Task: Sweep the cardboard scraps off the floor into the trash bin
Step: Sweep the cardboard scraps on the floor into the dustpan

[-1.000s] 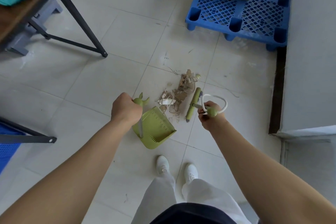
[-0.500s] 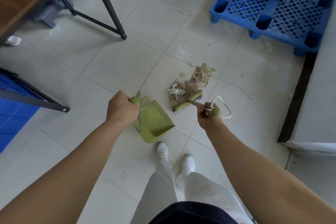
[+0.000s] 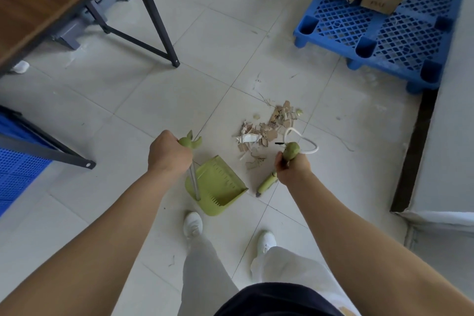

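Pulled back since the last look, the broom head (image 3: 266, 184) now lies just below the right hand (image 3: 292, 168), off the pile. Leftmost, the left hand (image 3: 168, 154) has its fingers curled round the dustpan's upright handle, green knob poking out past the knuckles. The dustpan (image 3: 218, 186) sits on the tile below and right of that hand. The cardboard scraps (image 3: 265, 131) lie on the floor between the hands, slightly beyond them. Right hand is fisted round the broom handle, with a white loop (image 3: 309, 147) at its top.
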`<state>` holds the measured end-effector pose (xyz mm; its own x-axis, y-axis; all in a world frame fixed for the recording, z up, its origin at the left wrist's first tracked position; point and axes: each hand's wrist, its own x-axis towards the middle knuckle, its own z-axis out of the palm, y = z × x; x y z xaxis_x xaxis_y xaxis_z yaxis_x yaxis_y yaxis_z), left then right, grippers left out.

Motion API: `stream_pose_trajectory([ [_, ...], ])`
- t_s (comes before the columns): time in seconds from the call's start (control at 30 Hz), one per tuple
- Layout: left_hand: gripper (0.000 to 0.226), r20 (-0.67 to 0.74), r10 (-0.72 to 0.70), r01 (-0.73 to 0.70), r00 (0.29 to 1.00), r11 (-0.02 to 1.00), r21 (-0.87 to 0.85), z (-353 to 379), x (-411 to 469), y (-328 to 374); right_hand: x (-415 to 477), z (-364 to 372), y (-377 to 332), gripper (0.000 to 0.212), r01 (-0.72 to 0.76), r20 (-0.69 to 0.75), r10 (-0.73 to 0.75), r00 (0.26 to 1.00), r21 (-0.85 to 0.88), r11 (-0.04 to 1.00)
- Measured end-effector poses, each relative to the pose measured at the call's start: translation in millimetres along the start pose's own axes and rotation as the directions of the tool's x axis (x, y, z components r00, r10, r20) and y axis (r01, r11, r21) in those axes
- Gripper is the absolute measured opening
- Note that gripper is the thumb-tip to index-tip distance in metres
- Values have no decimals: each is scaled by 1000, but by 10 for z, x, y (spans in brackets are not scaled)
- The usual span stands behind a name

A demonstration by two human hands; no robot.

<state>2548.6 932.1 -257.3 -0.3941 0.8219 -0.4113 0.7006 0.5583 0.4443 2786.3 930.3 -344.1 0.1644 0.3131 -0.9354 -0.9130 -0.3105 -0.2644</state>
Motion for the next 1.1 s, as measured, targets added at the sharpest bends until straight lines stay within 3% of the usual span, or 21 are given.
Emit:
stream_pose_trajectory([
  [0.17,9,60,28,-31,998,998,59,-246,331,-122,46,276,432,5,-39,13,40,999,-42,998],
  [0.3,18,103,57,-60,993,998,25,-587,624,-253,188,692,767,27,5,-65,-2,998,44,999],
  [0.37,21,125,80,-82,989,997,11,-743,797,-326,274,903,863,27,18,-113,-11,994,58,998],
  [0.43,15,144,100,-103,985,995,14,-864,1000,-399,354,1068,950,22,120,-38,-120,992,5,993],
  [0.5,13,164,109,-114,981,993,21,-963,1188,-452,393,1182,1020,14,262,91,-249,964,-179,948],
  [0.63,18,198,137,-148,971,988,44,-1102,1489,-517,350,1308,1077,34,325,143,-296,944,-270,906],
  [0.7,12,204,149,-164,968,985,59,-1151,1617,-527,219,1355,1094,23,328,80,-319,944,-135,935],
  [0.77,9,204,164,-183,965,980,74,-1211,1745,-509,202,1439,1098,16,176,-32,-173,984,221,959],
  [0.8,8,201,171,-190,964,979,78,-1244,1803,-489,136,1494,1105,17,132,-40,-125,991,318,939],
  [0.97,6,188,193,-218,963,969,117,-1401,2042,-395,-121,1745,1241,6,138,-88,-114,990,337,931],
  [1.1,7,176,212,-240,961,958,157,-1480,2184,-403,58,1839,1409,11,60,-68,-34,997,440,896],
])
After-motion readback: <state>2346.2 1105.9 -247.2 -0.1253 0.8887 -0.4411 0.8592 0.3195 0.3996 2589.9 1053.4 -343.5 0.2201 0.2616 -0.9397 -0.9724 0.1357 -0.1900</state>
